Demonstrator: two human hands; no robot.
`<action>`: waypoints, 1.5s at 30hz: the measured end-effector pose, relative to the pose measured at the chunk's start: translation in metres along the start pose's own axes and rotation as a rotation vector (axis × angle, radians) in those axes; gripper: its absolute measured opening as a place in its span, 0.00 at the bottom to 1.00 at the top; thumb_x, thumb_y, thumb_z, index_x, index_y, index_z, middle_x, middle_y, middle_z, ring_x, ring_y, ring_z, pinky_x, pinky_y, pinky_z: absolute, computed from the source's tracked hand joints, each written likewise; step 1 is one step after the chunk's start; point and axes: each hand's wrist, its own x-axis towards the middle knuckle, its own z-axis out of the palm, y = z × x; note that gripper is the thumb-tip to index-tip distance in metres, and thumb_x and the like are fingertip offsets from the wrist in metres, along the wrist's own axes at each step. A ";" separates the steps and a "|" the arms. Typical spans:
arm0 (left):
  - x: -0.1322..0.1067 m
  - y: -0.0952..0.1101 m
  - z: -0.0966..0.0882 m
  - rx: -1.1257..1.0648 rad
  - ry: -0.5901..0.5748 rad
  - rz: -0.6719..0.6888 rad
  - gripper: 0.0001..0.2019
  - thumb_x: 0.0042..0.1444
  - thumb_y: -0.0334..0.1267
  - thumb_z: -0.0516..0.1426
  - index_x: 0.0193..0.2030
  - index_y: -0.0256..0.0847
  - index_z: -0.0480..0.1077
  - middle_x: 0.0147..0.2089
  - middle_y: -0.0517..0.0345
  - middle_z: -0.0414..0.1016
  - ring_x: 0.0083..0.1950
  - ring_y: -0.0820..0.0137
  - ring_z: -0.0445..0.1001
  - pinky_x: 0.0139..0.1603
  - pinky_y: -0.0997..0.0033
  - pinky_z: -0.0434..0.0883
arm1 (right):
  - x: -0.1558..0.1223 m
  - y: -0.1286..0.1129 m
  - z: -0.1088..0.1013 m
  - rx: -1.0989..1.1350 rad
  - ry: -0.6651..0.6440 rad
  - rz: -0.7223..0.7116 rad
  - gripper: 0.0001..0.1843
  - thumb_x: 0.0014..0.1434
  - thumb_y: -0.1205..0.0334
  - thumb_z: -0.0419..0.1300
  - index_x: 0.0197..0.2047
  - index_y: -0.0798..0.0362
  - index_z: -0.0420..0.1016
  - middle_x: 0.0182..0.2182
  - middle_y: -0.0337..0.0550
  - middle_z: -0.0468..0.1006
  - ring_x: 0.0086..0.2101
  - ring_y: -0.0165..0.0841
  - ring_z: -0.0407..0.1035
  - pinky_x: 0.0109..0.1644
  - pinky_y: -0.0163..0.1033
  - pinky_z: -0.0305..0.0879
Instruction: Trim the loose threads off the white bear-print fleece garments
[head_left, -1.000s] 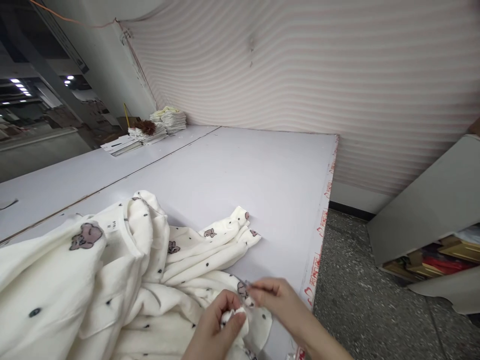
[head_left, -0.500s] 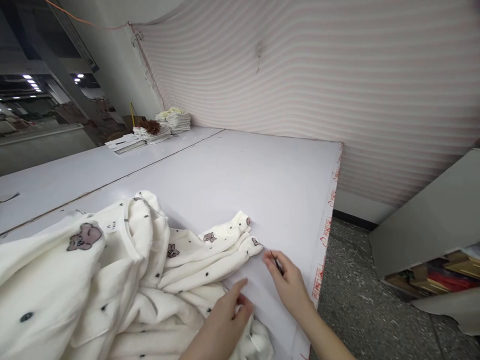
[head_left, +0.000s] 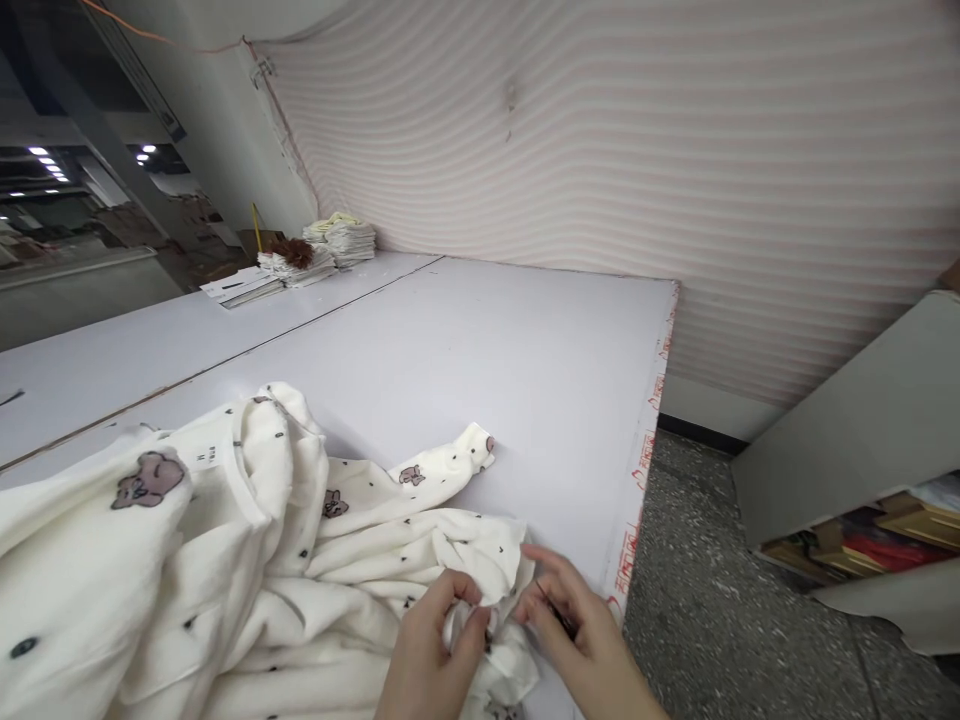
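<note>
White fleece clothing printed with brown bears and small dark marks lies heaped on the table. Its neckband carries a size print. My left hand pinches a bunched sleeve end at the right of the heap. My right hand is close beside it, at the cuff edge, with its fingers curled round a small dark pointed tool, like thread snips. Most of that tool is hidden by the fingers. Another sleeve stretches out on the table beyond my hands.
The pale table ends on the right at an edge taped with red print. Stacks of folded cloth stand at the far left. A striped curtain hangs behind. A grey cabinet stands to the right, across the floor.
My left hand has taken hold of the nearer sleeve end and drawn it towards me. My right hand has come down and left to it, still holding the dark tool.
</note>
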 end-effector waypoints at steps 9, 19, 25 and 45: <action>-0.022 -0.010 0.001 0.250 0.307 0.422 0.07 0.57 0.29 0.49 0.35 0.44 0.65 0.32 0.60 0.66 0.32 0.69 0.70 0.34 0.74 0.68 | 0.022 -0.017 -0.002 -0.241 0.027 -0.109 0.07 0.60 0.70 0.53 0.34 0.52 0.70 0.31 0.38 0.71 0.33 0.32 0.67 0.36 0.34 0.61; -0.025 -0.013 -0.004 0.366 0.385 0.584 0.09 0.57 0.24 0.50 0.38 0.43 0.66 0.43 0.54 0.59 0.39 0.70 0.68 0.39 0.73 0.70 | -0.007 -0.039 -0.013 -0.294 -0.180 -0.067 0.14 0.62 0.59 0.56 0.51 0.46 0.75 0.39 0.41 0.76 0.39 0.35 0.72 0.38 0.34 0.66; -0.026 -0.012 -0.005 0.314 0.359 0.549 0.09 0.57 0.24 0.51 0.37 0.44 0.65 0.49 0.52 0.62 0.36 0.72 0.69 0.38 0.73 0.70 | -0.005 -0.045 -0.009 -0.418 -0.180 -0.090 0.13 0.63 0.58 0.55 0.48 0.42 0.77 0.36 0.39 0.78 0.35 0.35 0.73 0.30 0.33 0.63; -0.010 0.000 -0.017 -0.251 0.004 -0.179 0.15 0.51 0.49 0.59 0.37 0.40 0.74 0.27 0.61 0.73 0.28 0.70 0.68 0.28 0.76 0.65 | 0.010 -0.026 0.014 -0.183 0.067 -0.113 0.04 0.62 0.66 0.54 0.38 0.50 0.70 0.33 0.40 0.75 0.35 0.33 0.71 0.38 0.34 0.66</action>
